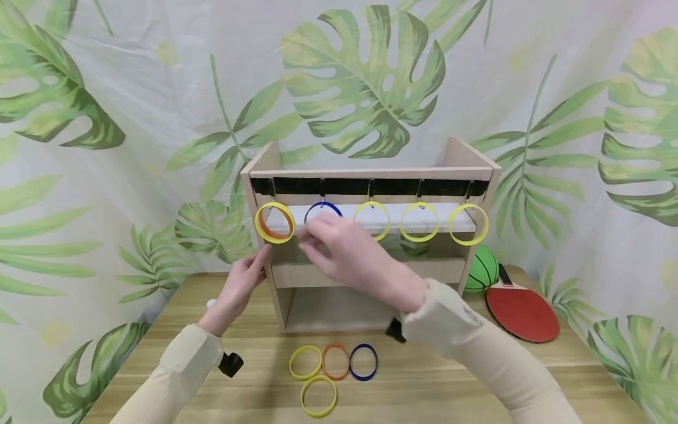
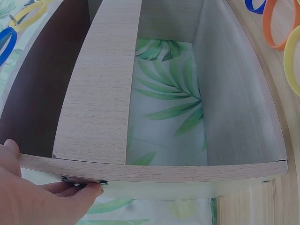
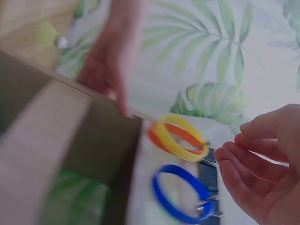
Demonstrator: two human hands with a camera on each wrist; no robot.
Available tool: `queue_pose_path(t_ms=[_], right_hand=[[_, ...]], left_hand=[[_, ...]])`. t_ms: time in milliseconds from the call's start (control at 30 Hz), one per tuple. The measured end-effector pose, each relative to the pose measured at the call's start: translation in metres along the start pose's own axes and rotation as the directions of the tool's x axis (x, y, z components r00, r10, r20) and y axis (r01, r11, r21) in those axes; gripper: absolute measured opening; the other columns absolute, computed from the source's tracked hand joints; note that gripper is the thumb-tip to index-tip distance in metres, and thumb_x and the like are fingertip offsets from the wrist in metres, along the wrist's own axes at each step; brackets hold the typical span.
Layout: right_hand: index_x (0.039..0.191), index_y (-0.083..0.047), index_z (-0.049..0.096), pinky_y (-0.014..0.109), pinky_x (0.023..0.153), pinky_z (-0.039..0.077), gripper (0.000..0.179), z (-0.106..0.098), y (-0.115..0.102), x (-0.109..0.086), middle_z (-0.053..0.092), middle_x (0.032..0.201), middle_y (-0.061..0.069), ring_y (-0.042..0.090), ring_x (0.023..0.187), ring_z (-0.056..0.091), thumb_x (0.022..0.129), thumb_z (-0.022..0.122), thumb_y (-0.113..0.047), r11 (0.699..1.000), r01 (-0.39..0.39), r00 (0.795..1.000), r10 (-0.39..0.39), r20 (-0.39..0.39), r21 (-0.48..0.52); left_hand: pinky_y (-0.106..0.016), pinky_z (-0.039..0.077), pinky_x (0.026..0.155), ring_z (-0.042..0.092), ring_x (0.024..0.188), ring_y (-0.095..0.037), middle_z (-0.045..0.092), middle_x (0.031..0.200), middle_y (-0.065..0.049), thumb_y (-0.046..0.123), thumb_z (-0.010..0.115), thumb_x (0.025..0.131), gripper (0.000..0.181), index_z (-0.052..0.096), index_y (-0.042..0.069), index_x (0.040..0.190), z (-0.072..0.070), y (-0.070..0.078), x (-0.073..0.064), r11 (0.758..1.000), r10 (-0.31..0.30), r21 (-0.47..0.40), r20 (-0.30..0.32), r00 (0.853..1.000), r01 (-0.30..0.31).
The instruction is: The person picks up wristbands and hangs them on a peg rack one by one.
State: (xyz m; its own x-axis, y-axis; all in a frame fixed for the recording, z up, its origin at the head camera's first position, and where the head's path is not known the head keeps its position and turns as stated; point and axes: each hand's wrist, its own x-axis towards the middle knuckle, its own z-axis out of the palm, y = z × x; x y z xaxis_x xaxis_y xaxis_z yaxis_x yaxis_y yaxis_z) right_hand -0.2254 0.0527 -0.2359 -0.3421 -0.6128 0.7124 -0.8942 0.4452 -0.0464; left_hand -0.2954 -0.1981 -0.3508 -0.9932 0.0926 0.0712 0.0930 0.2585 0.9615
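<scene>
My left hand [image 1: 243, 282] grips the left side panel of a small wooden shelf [image 1: 307, 275], thumb and fingers on either side of its edge in the left wrist view. On the leftmost hook hangs a yellow wristband [image 1: 275, 240] together with an orange wristband [image 3: 154, 136]. A blue wristband [image 1: 323, 204] hangs from the second hook, partly behind my right hand [image 1: 349, 247]. That hand is raised before the hooks with loosely bent fingers; nothing shows between them in the right wrist view. Single yellow wristbands hang from the third, fourth [image 1: 419, 239] and fifth hooks.
On the table before the shelf lie two yellow wristbands, one nearer the front [image 1: 318, 414], an orange wristband [image 1: 336, 378] and a blue wristband [image 1: 363, 378]. A green ball [image 1: 481, 268] and a red table tennis paddle [image 1: 521, 312] are at the shelf's right.
</scene>
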Motion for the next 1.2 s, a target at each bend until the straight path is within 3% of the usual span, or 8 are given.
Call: queue_pose_path(t_ms=[100,233,400,533,767,1000,1100,1200], right_hand=[[0.095,-0.004,0.069,0.01,0.075,0.057,0.005,0.012,0.002,-0.036,0.071,0.092,0.004,0.01,0.082,0.069,0.09,0.069,-0.003,0.999,-0.032,0.999,0.032,0.044,0.014],[0.094,-0.005,0.068,0.012,0.072,0.058,0.007,0.039,0.013,-0.089,0.07,0.09,0.004,0.01,0.08,0.068,0.088,0.071,-0.004,0.991,-0.134,0.984,0.129,0.124,0.028],[0.088,-0.007,0.068,0.012,0.066,0.056,0.006,0.076,0.032,-0.151,0.068,0.083,0.003,0.009,0.074,0.066,0.086,0.072,-0.003,0.956,-0.291,0.933,0.28,0.225,0.017],[0.082,-0.007,0.067,0.011,0.061,0.053,0.008,0.099,0.045,-0.185,0.068,0.078,0.003,0.009,0.07,0.065,0.084,0.071,0.0,0.932,-0.363,0.898,0.347,0.269,0.012],[0.081,-0.003,0.067,0.011,0.056,0.05,0.007,0.123,0.06,-0.212,0.069,0.073,0.005,0.005,0.063,0.06,0.083,0.071,0.002,0.893,-0.448,0.85,0.41,0.33,0.047],[0.081,-0.004,0.069,0.011,0.051,0.043,0.005,0.134,0.066,-0.223,0.065,0.069,0.001,-0.003,0.058,0.048,0.085,0.072,-0.004,0.844,-0.536,0.772,0.485,0.411,0.01],[0.08,-0.003,0.069,0.011,0.051,0.043,0.005,0.135,0.067,-0.224,0.064,0.071,0.002,-0.001,0.059,0.049,0.083,0.073,-0.002,0.846,-0.534,0.768,0.491,0.411,-0.014],[0.079,-0.004,0.068,0.012,0.052,0.043,0.006,0.134,0.067,-0.223,0.064,0.074,0.003,0.001,0.061,0.051,0.082,0.073,0.0,0.859,-0.511,0.78,0.481,0.4,-0.036]], left_hand=[[-0.044,0.036,0.12,0.028,0.15,-0.031,0.019,0.165,-0.014,0.055,0.039,0.103,0.076,0.041,-0.008,0.146,-0.001,0.0,0.0,1.0,0.007,0.003,-0.003,1.0,-0.007],[-0.046,0.034,0.121,0.025,0.151,-0.031,0.018,0.166,-0.014,0.056,0.039,0.103,0.078,0.043,-0.01,0.143,-0.004,0.0,0.0,1.0,0.013,0.005,0.002,1.0,-0.013],[-0.047,0.033,0.121,0.026,0.151,-0.033,0.017,0.166,-0.015,0.057,0.039,0.102,0.079,0.039,-0.008,0.147,-0.005,0.0,-0.001,1.0,0.013,0.014,0.013,1.0,-0.013],[-0.045,0.035,0.12,0.028,0.15,-0.032,0.02,0.165,-0.015,0.056,0.038,0.103,0.077,0.039,-0.007,0.147,-0.006,0.001,-0.003,1.0,0.014,0.019,0.005,1.0,-0.014],[-0.048,0.032,0.122,0.024,0.152,-0.033,0.016,0.166,-0.015,0.056,0.039,0.102,0.078,0.039,-0.008,0.147,-0.005,0.0,-0.004,1.0,0.014,0.017,0.018,1.0,-0.015],[-0.046,0.035,0.121,0.028,0.15,-0.033,0.019,0.165,-0.015,0.056,0.038,0.103,0.078,0.039,-0.008,0.147,-0.002,-0.002,-0.003,1.0,0.007,0.008,0.017,1.0,-0.007],[-0.046,0.035,0.12,0.028,0.15,-0.032,0.019,0.166,-0.014,0.057,0.038,0.102,0.078,0.039,-0.006,0.148,-0.001,-0.002,-0.003,1.0,0.007,0.011,0.02,1.0,-0.007],[-0.047,0.035,0.12,0.029,0.15,-0.031,0.02,0.165,-0.014,0.058,0.038,0.102,0.078,0.043,-0.007,0.146,-0.001,-0.001,-0.003,1.0,0.012,0.013,0.016,1.0,-0.012]])
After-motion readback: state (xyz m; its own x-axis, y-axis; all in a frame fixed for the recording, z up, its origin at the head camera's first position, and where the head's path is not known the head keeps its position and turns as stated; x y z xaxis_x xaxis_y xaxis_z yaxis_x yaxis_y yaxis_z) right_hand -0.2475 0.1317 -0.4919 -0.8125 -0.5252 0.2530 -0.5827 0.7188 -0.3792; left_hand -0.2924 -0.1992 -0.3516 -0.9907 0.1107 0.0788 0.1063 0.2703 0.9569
